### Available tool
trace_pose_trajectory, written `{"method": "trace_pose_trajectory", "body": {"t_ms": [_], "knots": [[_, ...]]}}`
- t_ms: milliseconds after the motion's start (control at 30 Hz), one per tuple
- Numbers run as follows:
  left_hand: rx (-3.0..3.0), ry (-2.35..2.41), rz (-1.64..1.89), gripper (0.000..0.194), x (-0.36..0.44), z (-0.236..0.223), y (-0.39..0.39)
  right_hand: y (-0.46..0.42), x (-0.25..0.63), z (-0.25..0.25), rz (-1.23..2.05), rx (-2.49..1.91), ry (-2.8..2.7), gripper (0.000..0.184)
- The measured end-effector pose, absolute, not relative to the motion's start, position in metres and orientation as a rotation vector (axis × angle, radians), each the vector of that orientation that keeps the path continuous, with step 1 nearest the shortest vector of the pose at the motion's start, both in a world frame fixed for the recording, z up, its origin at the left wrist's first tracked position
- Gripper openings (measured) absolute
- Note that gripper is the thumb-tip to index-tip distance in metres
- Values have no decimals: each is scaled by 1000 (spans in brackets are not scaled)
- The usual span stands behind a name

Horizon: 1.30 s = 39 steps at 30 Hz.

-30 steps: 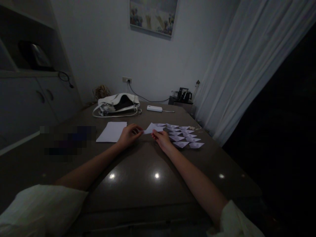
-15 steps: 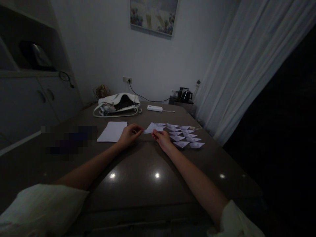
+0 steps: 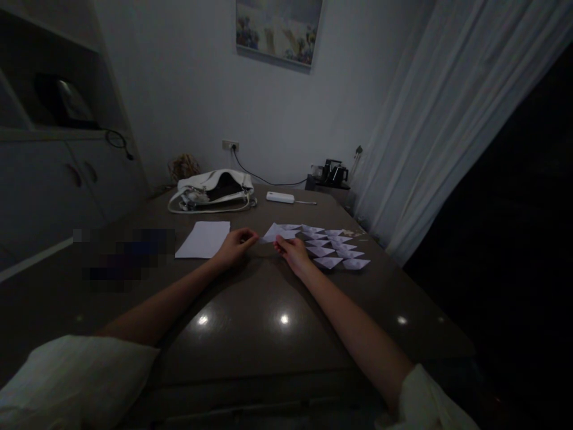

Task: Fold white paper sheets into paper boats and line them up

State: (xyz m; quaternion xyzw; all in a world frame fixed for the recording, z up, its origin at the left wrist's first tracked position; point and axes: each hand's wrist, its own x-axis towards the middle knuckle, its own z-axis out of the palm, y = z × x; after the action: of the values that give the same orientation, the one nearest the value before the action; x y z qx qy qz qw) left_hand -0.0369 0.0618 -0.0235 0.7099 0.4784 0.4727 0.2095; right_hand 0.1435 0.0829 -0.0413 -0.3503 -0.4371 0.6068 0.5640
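"On the shiny brown table (image 3: pixel 250 343), what is the person doing with their hands?"

"The right hand (image 3: pixel 293 252) pinches a folded piece of white paper (image 3: pixel 270 233) between its thumb and fingers."

"And the left hand (image 3: pixel 236 245)?"

"Its thumb and finger are close together, right by the pointy left end of the paper. I can't tell if they grip it."

"So where is the paper?"

"In the middle, between the two hands. I can't tell if it touches the table."

"What is near the right hand?"

"Rows of small white folded paper boats (image 3: pixel 321 251). They sit just beside it, on its right and a bit behind."

"And near the left hand?"

"A flat white stack of paper sheets (image 3: pixel 203 240). It lies just to the left of that hand."

"What's farther back?"

"A white handbag with a long strap (image 3: pixel 215 178), with its top open. To the right of it lies a small white plastic box with a thin cord (image 3: pixel 280 197)."
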Motion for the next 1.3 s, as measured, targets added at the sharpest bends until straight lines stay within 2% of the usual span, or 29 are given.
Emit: {"method": "trace_pose_trajectory", "body": {"t_ms": [400,967,1300], "knots": [[1977,1355,1329,35,-39,-26,62,81,145,-40,1472,-802,-1044,29],[2361,1378,1355,23,-42,-20,56,86,144,-44,1443,-811,-1005,25],[2453,1419,1280,22,-42,-20,55,87,144,-46,1430,-804,-1007,30]]}}
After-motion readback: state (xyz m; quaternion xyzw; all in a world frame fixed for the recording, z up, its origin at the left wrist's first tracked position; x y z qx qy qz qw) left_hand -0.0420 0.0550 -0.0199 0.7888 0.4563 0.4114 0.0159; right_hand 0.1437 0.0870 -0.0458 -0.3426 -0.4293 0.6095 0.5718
